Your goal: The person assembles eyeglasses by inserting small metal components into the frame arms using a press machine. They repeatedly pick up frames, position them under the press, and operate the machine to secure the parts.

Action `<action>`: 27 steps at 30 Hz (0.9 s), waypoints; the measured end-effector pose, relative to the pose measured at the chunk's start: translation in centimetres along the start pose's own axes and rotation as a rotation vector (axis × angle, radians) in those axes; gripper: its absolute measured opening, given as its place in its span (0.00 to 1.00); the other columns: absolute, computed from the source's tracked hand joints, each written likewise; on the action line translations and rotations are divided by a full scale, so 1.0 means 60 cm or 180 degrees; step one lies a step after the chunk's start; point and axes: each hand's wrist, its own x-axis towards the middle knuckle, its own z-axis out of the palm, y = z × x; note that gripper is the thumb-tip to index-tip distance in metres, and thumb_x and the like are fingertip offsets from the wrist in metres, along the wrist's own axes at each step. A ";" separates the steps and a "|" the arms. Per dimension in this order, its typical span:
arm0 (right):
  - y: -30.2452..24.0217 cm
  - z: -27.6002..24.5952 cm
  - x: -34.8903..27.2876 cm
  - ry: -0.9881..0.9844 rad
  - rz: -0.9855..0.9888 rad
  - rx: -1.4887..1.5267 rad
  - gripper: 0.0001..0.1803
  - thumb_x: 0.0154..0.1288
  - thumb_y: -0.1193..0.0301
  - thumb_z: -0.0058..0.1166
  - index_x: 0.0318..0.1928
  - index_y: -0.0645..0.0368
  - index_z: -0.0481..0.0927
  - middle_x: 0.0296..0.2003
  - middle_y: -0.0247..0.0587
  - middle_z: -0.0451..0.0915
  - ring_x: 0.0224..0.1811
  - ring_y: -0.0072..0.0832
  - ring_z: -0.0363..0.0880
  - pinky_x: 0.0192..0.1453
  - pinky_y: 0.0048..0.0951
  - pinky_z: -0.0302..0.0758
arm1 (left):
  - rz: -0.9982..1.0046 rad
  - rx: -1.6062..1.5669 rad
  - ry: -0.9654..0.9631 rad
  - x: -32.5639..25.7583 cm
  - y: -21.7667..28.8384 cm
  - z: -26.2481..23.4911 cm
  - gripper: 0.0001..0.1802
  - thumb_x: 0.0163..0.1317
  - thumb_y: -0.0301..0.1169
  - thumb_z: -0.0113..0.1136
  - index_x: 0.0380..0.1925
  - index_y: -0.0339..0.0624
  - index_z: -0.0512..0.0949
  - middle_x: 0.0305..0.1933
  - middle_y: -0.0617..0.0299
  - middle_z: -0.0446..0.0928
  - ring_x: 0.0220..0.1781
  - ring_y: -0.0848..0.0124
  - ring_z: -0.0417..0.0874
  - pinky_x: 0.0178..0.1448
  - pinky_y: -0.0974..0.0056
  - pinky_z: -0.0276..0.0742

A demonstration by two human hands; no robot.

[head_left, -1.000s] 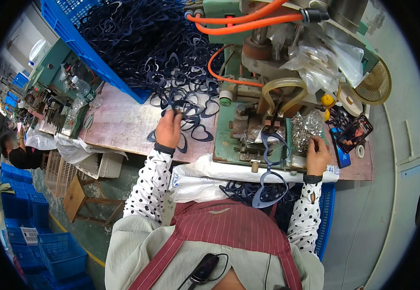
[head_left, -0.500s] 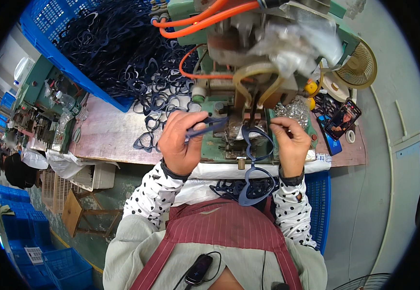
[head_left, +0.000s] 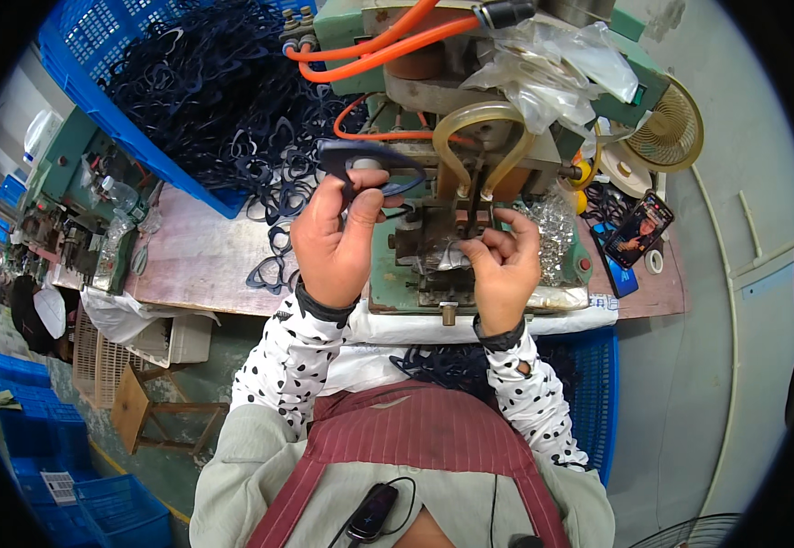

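Note:
My left hand (head_left: 335, 233), raised left of the machine, is closed on a dark blue eyeglass frame front (head_left: 415, 164) that is tilted toward the machine. At the middle of the green bench press (head_left: 388, 283), my right hand (head_left: 506, 265) reaches to the metal fixture (head_left: 431, 239). Its thumb and finger are pinched together; whatever is between them is too small to make out. A heap of small shiny metal parts (head_left: 554, 239) sits just right of that hand. Two curved yellowish tubes (head_left: 452, 137) run down above the fixture.
A large blue crate (head_left: 123, 137) at back left is heaped with dark frame fronts (head_left: 205, 100), some spilling onto the table (head_left: 191, 247). Below the bench, another blue crate (head_left: 602, 393) holds more frames (head_left: 442, 365). Phones (head_left: 639, 228), a tape roll (head_left: 654, 262) and a fan (head_left: 666, 123) stand right.
My right hand has moved left from beside the fixture onto it. The frame front that hung below the fixture is gone from there. My left hand has lifted its frame slightly and turned it.

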 end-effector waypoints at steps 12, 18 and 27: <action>0.058 -0.154 0.080 0.0864 -0.1251 -0.2945 0.19 0.56 0.74 0.64 0.49 0.57 0.79 0.40 0.43 0.84 0.42 0.36 0.83 0.49 0.36 0.75 | 0.2527 0.0735 -0.1906 -0.100 -0.067 0.055 0.18 0.58 0.25 0.58 0.49 0.35 0.79 0.54 0.50 0.80 0.53 0.58 0.82 0.61 0.51 0.77; 0.128 -0.257 0.075 0.0403 -0.0099 -0.2254 0.19 0.53 0.68 0.67 0.45 0.61 0.81 0.39 0.50 0.83 0.42 0.45 0.81 0.45 0.43 0.75 | 0.2494 0.0704 -0.1881 -0.102 -0.069 0.060 0.20 0.54 0.21 0.57 0.49 0.34 0.79 0.53 0.49 0.80 0.53 0.58 0.83 0.61 0.51 0.77; 0.146 -0.242 0.059 0.0112 -0.0341 -0.3919 0.10 0.57 0.67 0.63 0.37 0.57 0.83 0.35 0.48 0.81 0.39 0.46 0.79 0.43 0.42 0.75 | 0.2367 0.0918 -0.1764 -0.112 -0.056 0.060 0.21 0.53 0.21 0.59 0.50 0.36 0.79 0.55 0.51 0.80 0.55 0.60 0.82 0.63 0.53 0.74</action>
